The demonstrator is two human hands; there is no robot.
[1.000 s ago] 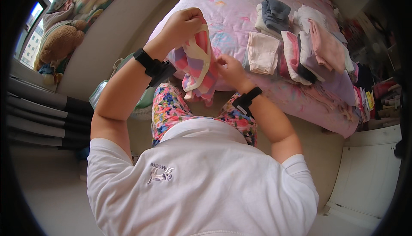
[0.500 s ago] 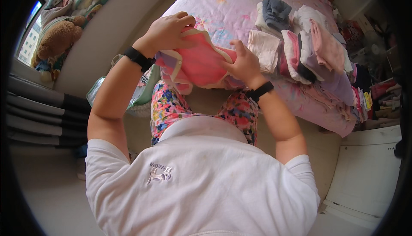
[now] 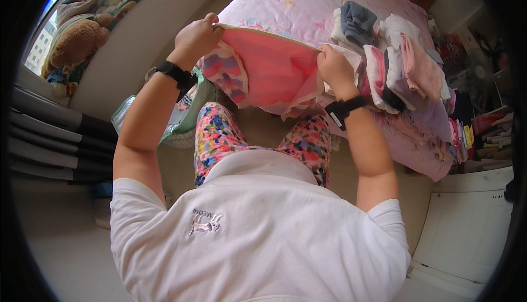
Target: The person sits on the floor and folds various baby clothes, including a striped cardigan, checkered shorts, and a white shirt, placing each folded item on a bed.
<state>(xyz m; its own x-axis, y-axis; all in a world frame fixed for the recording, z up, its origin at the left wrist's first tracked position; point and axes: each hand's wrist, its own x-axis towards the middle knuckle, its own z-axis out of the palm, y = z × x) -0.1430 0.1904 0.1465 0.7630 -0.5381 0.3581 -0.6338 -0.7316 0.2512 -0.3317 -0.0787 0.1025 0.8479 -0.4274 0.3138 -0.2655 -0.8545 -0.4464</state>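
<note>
Pink garment [image 3: 274, 69] right up in the upper middle of the frame, spread wide, pale-trimmed top edge taut and sloping down rightward, a pink-and-purple patterned section [image 3: 228, 74] hanging at its left!

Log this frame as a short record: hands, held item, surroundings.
left_hand: left hand grips the left end of the garment's pale top edge
right_hand: right hand grips the right end of that edge
held_item: pink cloth garment with pale trim and a striped pink-and-purple part, stretched between the hands, hanging down
ahead: bed with pink floral quilted cover
on_bed_right: folded clothes, including a dark grey-blue fabric bundle and a light-pink folded cloth
left_side: brown fluffy plush toy near the window
</note>
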